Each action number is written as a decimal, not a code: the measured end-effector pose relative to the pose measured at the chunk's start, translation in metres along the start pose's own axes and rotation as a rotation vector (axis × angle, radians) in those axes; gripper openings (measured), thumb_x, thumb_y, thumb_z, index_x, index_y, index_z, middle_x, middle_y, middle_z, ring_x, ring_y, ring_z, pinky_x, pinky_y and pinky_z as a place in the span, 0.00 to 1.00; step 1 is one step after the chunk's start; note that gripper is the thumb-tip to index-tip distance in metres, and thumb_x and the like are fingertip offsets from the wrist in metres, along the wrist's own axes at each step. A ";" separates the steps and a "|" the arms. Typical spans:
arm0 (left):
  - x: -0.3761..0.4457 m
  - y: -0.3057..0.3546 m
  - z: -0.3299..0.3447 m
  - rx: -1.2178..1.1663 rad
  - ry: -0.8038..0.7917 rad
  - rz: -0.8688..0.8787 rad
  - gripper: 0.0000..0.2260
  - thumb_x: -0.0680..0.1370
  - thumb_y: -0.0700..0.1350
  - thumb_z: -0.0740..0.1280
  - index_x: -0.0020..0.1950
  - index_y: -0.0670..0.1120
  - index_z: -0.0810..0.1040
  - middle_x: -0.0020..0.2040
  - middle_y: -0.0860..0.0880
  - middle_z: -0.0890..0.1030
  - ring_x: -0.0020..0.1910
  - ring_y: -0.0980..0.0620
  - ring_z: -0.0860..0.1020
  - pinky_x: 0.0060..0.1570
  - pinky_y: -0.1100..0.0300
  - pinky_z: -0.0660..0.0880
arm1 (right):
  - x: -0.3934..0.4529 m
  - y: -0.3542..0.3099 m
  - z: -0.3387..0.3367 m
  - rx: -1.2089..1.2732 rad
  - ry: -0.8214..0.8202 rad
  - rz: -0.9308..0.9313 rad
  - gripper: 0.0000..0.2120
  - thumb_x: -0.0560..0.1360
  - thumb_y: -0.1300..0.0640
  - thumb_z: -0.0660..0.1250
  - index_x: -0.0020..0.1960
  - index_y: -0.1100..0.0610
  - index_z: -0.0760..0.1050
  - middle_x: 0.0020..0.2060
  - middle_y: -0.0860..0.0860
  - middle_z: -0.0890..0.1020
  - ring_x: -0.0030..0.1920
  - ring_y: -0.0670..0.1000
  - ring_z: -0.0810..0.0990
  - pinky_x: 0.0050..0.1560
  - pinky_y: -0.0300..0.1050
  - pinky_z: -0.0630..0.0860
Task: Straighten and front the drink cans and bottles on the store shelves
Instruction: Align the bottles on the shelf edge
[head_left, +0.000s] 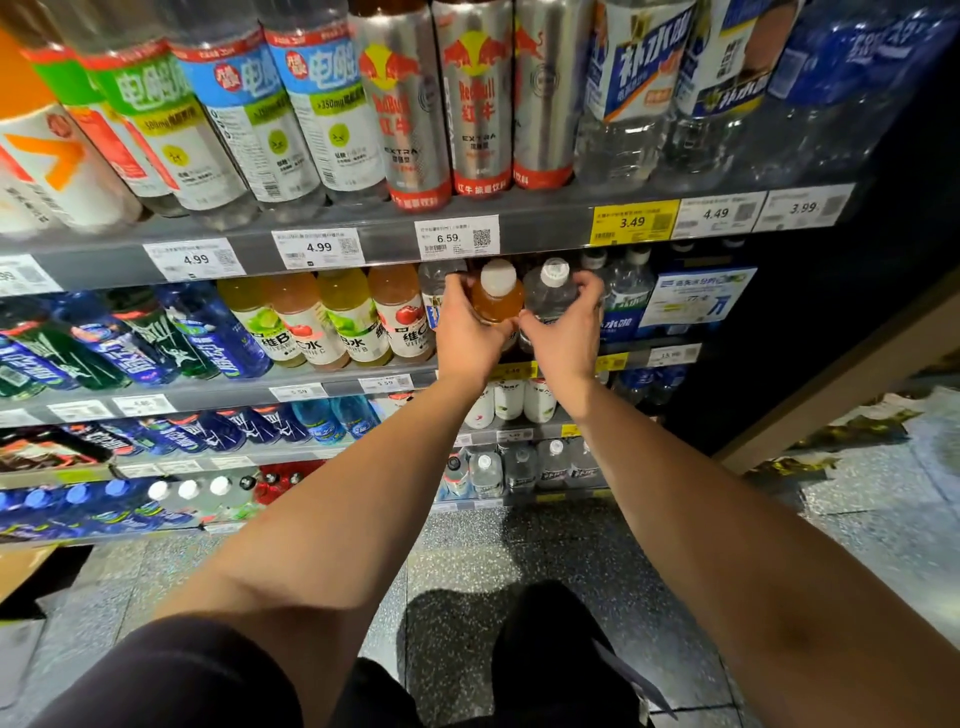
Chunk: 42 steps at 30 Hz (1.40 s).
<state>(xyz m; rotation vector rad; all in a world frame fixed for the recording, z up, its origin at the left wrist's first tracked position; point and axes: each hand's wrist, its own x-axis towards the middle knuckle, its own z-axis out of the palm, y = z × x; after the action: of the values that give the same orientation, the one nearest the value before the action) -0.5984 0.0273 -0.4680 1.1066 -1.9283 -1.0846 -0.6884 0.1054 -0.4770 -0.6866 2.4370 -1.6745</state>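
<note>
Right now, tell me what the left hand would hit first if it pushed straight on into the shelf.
The left hand already grips the amber bottle, so that would go in with it. Beyond it, probably the clear bottle by its fingertips, though the depth behind is dark and unclear.
</note>
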 end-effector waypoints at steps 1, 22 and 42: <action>-0.002 0.001 -0.001 -0.022 -0.033 -0.019 0.28 0.66 0.45 0.80 0.57 0.48 0.66 0.53 0.48 0.80 0.51 0.50 0.80 0.54 0.51 0.78 | 0.000 0.002 -0.002 0.025 -0.015 0.014 0.38 0.66 0.56 0.79 0.69 0.58 0.63 0.63 0.57 0.73 0.64 0.55 0.72 0.55 0.34 0.66; -0.038 -0.024 -0.049 -0.241 0.156 -0.111 0.31 0.63 0.52 0.81 0.62 0.50 0.74 0.55 0.52 0.81 0.54 0.54 0.80 0.60 0.53 0.78 | -0.008 0.008 -0.011 0.110 -0.167 0.038 0.39 0.65 0.62 0.79 0.69 0.53 0.64 0.58 0.51 0.78 0.53 0.47 0.79 0.45 0.20 0.70; -0.037 -0.036 -0.096 -0.175 0.158 -0.123 0.30 0.64 0.50 0.82 0.63 0.50 0.74 0.54 0.53 0.81 0.54 0.55 0.80 0.56 0.58 0.78 | 0.022 -0.025 0.040 -0.115 -0.353 0.189 0.22 0.70 0.56 0.76 0.57 0.62 0.70 0.54 0.56 0.80 0.55 0.56 0.79 0.55 0.50 0.77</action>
<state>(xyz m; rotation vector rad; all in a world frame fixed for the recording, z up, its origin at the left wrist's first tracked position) -0.4897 0.0179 -0.4624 1.1871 -1.6288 -1.1703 -0.6870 0.0546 -0.4657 -0.6745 2.2765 -1.2336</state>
